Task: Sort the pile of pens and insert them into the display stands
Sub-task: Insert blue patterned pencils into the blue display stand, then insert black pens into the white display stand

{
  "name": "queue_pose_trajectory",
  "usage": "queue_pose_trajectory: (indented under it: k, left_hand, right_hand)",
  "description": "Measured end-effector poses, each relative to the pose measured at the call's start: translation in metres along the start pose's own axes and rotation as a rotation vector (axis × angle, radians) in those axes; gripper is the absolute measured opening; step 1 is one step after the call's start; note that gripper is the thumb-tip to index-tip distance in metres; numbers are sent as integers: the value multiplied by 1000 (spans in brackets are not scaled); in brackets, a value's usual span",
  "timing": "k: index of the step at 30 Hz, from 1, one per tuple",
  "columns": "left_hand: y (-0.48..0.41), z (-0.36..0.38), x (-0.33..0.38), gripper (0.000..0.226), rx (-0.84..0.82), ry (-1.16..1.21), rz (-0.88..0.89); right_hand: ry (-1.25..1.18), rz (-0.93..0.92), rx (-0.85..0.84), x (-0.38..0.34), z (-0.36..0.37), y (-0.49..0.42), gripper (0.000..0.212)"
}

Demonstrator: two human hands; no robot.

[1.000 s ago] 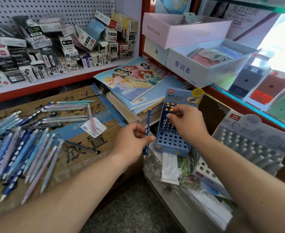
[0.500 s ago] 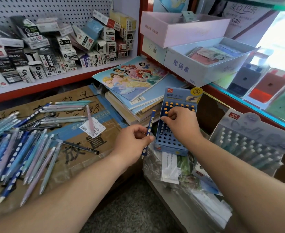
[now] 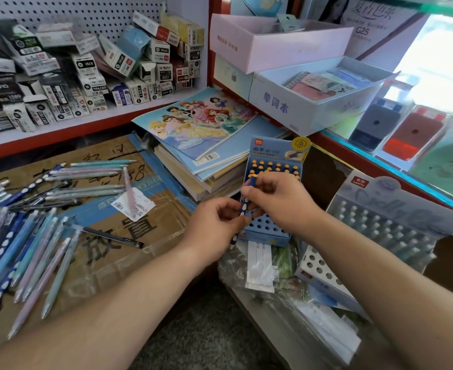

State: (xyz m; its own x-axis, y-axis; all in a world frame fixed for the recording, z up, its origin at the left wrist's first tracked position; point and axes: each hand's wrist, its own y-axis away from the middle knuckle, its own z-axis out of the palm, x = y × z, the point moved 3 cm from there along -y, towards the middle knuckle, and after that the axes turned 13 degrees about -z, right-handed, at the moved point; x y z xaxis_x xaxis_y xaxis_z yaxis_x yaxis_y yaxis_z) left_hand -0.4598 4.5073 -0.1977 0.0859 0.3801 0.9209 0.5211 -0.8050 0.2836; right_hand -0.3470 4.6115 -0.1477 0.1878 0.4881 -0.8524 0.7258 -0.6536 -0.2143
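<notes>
While our left hand (image 3: pixel 214 225) pinches the lower part of a dark blue pen (image 3: pixel 243 208) with pale dots, our right hand (image 3: pixel 278 201) curls its fingers round the upper part, so both hands grip the one pen between them. We hold it nearly upright, its top leaning a little to the right. Its lower tip shows under the left hand, by the near left corner of the blue display stand (image 3: pixel 269 227). That stand sits right behind the hands: open holes show in its near rows below the right hand, and just beyond the right knuckles its far rows hold orange-topped pens (image 3: pixel 273 166). To the right of the right hand we see a grey display stand (image 3: pixel 385 222) full of pale pens. Under the right forearm a white holed stand (image 3: pixel 319 268) rests among clear plastic bags (image 3: pixel 287 287). Left of the left hand, well apart from it, the pile of pens (image 3: pixel 19 249) lies on flattened cardboard (image 3: pixel 150 231), a mix of blue, teal and lilac, with a black pen (image 3: pixel 108 236) nearest our left wrist. Beyond the hands we see a stack of books (image 3: pixel 193 124), and further left a shelf (image 3: pixel 59 132) crowded with small boxes.
</notes>
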Motion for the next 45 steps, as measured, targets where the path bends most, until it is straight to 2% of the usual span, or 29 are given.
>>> queue_pose_trajectory:
  k: [3,5,7,11,21,34,45]
  left_hand:
    - [-6,4,0,19,24,-23,8]
    - [-11,5,-4,27,52,-159,25]
    - [-17,6,-8,37,83,-299,38]
    - [-23,11,-4,51,117,-519,142]
    - [-35,23,-9,40,56,-765,154]
    - [-38,23,-14,42,47,-774,177]
    - [-30,19,-14,43,-6,-758,222]
  right_hand:
    - [76,-23,168,7,-18,-5,11]
    - [163,-40,277,15,-31,-7,9]
    - [226,-25,312,22,-38,-7,9]
    - [306,-19,266,24,-35,-8,9]
    - [439,-34,170,32,-23,-11,14]
    - [406,68,195,47,-9,-11,16]
    - [535,90,138,45,-10,-11,25]
